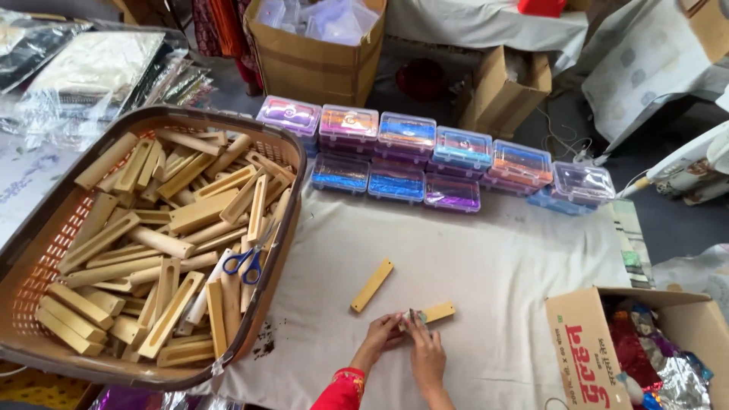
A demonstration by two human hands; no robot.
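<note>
Holding a bamboo strip (434, 313) on the cloth-covered surface (493, 266), my left hand (382, 332) and right hand (425, 351) close together, both gripping it.

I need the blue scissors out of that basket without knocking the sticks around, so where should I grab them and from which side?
Probably by the blue handle loops. The scissors lie on top of the bamboo sticks, near the right rim of the basket, loops toward the person and blades pointing away. Come from above on the cloth side and lift straight up.
</note>
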